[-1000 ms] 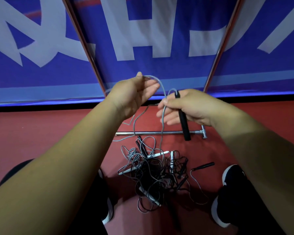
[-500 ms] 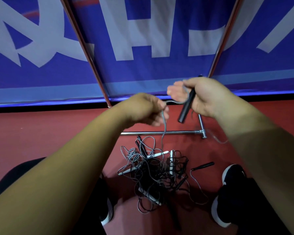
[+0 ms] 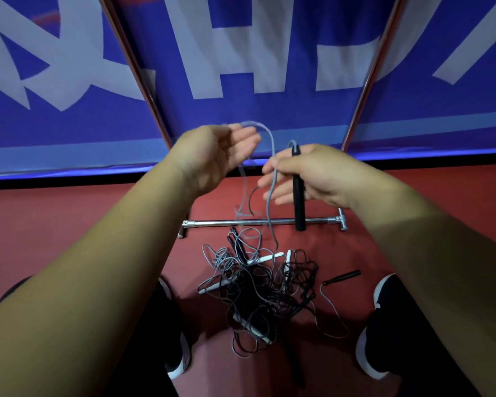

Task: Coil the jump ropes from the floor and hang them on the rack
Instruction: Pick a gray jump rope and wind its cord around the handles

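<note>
Jump ropes lay in a tangled heap of thin grey and black cords on the red floor, just before the chrome rack bar. Above them the right hand curled its fingers round a slim matte black handle held upright, while the left hand, palm turned inward and fingers relaxed, nearly straight, carried the handle's smooth grey cord looped over its fingertips.
</note>
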Tool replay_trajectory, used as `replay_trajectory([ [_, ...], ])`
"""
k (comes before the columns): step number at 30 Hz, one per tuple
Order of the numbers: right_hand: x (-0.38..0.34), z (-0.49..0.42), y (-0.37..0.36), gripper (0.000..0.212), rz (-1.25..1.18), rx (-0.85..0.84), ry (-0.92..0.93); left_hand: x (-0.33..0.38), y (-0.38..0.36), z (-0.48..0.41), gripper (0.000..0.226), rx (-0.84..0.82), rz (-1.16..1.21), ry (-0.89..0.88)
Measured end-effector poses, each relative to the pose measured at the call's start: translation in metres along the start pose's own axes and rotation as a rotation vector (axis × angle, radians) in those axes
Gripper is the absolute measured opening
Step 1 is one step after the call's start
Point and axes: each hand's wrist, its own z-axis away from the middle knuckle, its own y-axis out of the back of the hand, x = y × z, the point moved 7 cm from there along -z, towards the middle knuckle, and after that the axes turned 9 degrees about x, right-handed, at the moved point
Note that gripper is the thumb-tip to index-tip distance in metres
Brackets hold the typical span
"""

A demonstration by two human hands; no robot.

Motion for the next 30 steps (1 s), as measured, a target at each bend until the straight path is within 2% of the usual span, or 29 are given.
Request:
replay_trajectory([
  [2, -0.010, -0.001, 0.006, 0.021, -0.252, 0.062, 0.006, -0.016, -0.001, 0.001, 0.036, -0.082, -0.334, 0.036],
  [4, -0.019, -0.003, 0.015, 0.020, -0.509, 0.105, 0.011, -0.045, -0.004, 0.012, 0.038, -0.286, -0.805, 0.067],
  [6, -0.022, -0.007, 0.024, 0.020, -0.649, 0.133, 0.031, -0.077, -0.004, 0.028, 0.036, -0.543, -1.186, 0.121],
  [8, -0.021, -0.011, 0.029, 0.019, -0.684, 0.146, 0.042, -0.096, -0.003, 0.039, 0.036, -0.688, -1.305, 0.193],
  [10, -0.017, -0.014, 0.031, 0.020, -0.720, 0.154, 0.037, -0.092, -0.009, 0.040, 0.023, -0.702, -1.361, 0.083],
  [12, -0.013, -0.019, 0.033, 0.023, -0.756, 0.161, 0.010, -0.077, -0.015, 0.038, 0.020, -0.673, -1.341, -0.018],
  [13, -0.010, -0.022, 0.035, 0.026, -0.713, 0.164, -0.017, -0.070, -0.016, 0.037, 0.024, -0.638, -1.249, 0.003],
  [14, -0.006, -0.023, 0.037, 0.030, -0.598, 0.164, -0.055, -0.062, -0.018, 0.037, 0.025, -0.586, -1.112, 0.035],
  [16, 0.008, -0.021, 0.038, 0.039, -0.165, 0.109, -0.143, -0.036, -0.024, 0.034, 0.023, -0.444, -0.778, 0.027],
  [18, 0.024, -0.011, 0.030, 0.042, 0.248, -0.046, -0.211, -0.007, -0.025, 0.029, 0.018, -0.293, -0.445, -0.030],
  [20, 0.037, 0.003, 0.014, 0.036, 0.386, -0.247, -0.241, 0.007, -0.022, 0.024, 0.017, -0.198, -0.245, -0.057],
  [22, 0.038, 0.010, 0.002, 0.028, 0.336, -0.325, -0.222, 0.009, -0.016, 0.019, 0.020, -0.153, -0.128, -0.034],
  [24, 0.030, 0.009, -0.001, 0.024, 0.250, -0.269, -0.172, 0.006, -0.010, 0.012, 0.026, -0.126, -0.047, -0.003],
  [26, 0.017, 0.006, 0.002, 0.023, 0.146, -0.155, -0.110, 0.001, -0.006, 0.006, 0.031, -0.093, -0.083, 0.015],
  [28, 0.002, 0.003, 0.006, 0.021, -0.095, -0.052, -0.066, -0.013, -0.004, 0.002, 0.027, -0.077, -0.236, 0.037],
  [30, -0.012, 0.001, 0.010, 0.019, -0.444, 0.005, -0.048, -0.036, -0.003, 0.004, 0.036, -0.144, -0.585, 0.050],
])
